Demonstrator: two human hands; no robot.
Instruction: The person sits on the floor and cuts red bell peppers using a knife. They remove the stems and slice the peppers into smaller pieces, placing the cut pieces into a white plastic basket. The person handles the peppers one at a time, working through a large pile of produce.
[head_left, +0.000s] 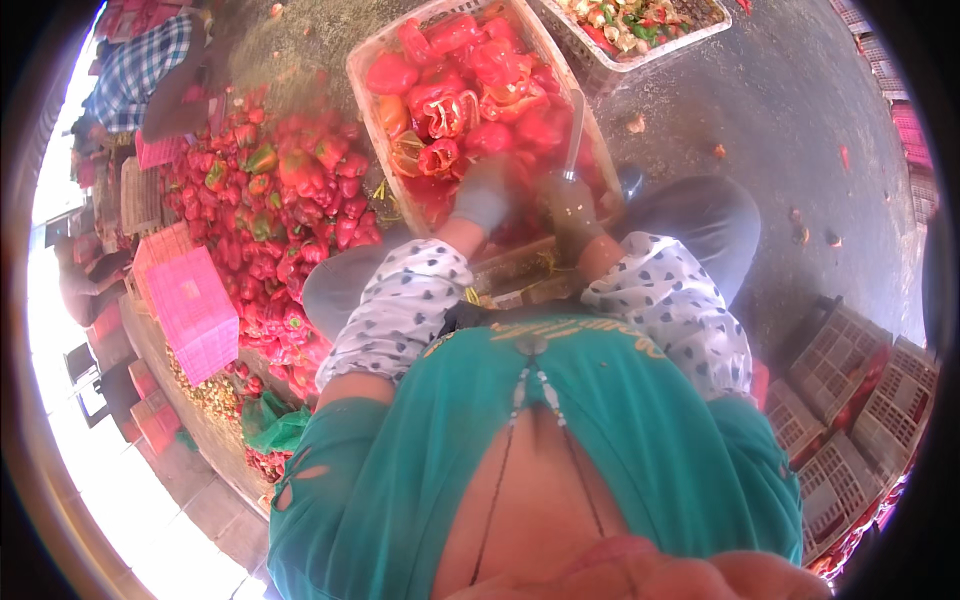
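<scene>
A pale plastic crate (373, 142) full of red bell peppers (491, 64) is between my knees. Some peppers are cut open, showing pale insides. My left hand (489, 196), in a grey glove, reaches into the crate's near part among the peppers. Blur hides its fingers, so whether it grips a pepper is unclear. To its right, my gloved right hand (571, 206) holds a knife (576, 135) with the blade pointing away from me, over the crate's right side.
Left of the crate spreads a heap of bell peppers (262, 217), with a pink crate (191, 307) beside it. A crate of pepper scraps (675, 47) stands ahead right. Stacked crates (840, 367) are at right. A person in a checked shirt (142, 75) sits far left.
</scene>
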